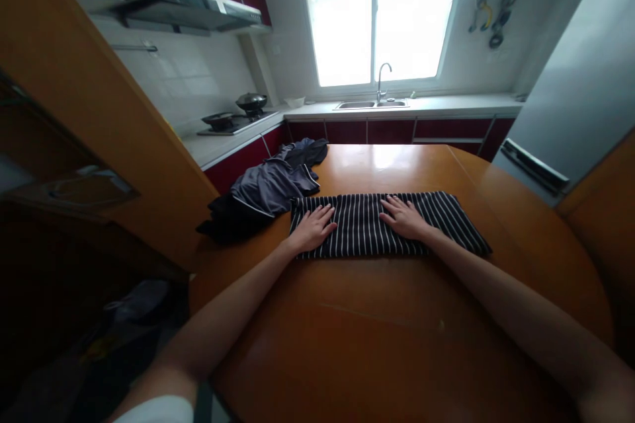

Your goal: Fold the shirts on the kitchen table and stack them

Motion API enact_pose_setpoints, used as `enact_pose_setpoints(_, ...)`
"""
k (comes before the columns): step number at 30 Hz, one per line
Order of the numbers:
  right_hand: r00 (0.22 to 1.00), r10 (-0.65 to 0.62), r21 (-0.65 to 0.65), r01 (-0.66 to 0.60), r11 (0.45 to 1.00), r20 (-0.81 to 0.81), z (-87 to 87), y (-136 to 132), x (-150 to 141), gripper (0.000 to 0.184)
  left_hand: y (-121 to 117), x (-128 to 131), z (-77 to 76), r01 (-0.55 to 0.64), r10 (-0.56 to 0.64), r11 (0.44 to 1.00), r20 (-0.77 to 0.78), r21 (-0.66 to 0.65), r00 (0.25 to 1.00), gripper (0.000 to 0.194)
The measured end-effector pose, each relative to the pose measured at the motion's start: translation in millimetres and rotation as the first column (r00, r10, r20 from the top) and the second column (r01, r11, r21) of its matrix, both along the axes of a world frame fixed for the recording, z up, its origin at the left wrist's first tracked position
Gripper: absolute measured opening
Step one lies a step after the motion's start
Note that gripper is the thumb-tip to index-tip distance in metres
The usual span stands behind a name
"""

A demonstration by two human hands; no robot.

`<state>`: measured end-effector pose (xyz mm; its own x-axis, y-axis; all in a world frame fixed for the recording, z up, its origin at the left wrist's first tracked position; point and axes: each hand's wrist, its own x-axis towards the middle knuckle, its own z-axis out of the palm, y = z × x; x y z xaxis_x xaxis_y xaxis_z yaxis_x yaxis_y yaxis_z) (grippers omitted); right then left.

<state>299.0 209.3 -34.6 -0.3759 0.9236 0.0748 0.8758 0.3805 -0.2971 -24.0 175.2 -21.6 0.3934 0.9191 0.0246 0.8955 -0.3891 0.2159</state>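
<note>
A black cloth with white stripes (364, 228), folded into a long flat rectangle, lies across the wooden table in front of me. My left hand (313, 229) rests flat on its left end, fingers spread. Right of the middle, my right hand (403, 217) also lies palm down on the fabric with its fingers apart. Neither hand grips the cloth. Because it is folded, I cannot tell what kind of garment or textile it is.
The round-ended wooden table (387, 317) carries a rumpled pile of grey and black clothes (272, 185) at its left edge. Beyond stand a counter with a sink (372, 104), a gas stove (238, 122) with pans, and a fridge (560, 92) on the right.
</note>
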Motion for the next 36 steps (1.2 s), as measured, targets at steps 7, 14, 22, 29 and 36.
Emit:
enact_pose_setpoints(7,0.948,-0.315,0.173,0.302,0.938,0.055,-3.1,8.9,100.9,0.059,-28.1,-73.2,22.2,-0.311,0.298,0.928,0.091,0.205,0.95,0.055)
enact_pose_setpoints(14,0.822,-0.568,0.157,0.566,0.809,-0.035,3.4,-40.1,158.2,0.056,-102.3,-68.4,27.3,-0.367,0.33,0.923,0.253,0.114,0.909,0.025)
enact_pose_setpoints(22,0.792,-0.605,0.092,0.599,0.796,0.077,0.8,-70.4,139.8,0.07,-114.0,-60.8,21.5,-0.3,0.29,0.934,0.076,0.195,0.954,0.013)
enact_pose_setpoints(29,0.791,-0.602,0.095,0.594,0.798,0.109,3.9,-75.9,126.2,0.056,-117.1,-63.5,18.0,-0.305,0.294,0.938,0.089,0.165,0.952,0.014)
enact_pose_setpoints(36,0.799,-0.594,0.092,0.587,0.804,0.091,6.9,-78.6,122.6,0.047,-116.4,-67.3,14.3,-0.289,0.273,0.942,0.114,0.17,0.955,0.016)
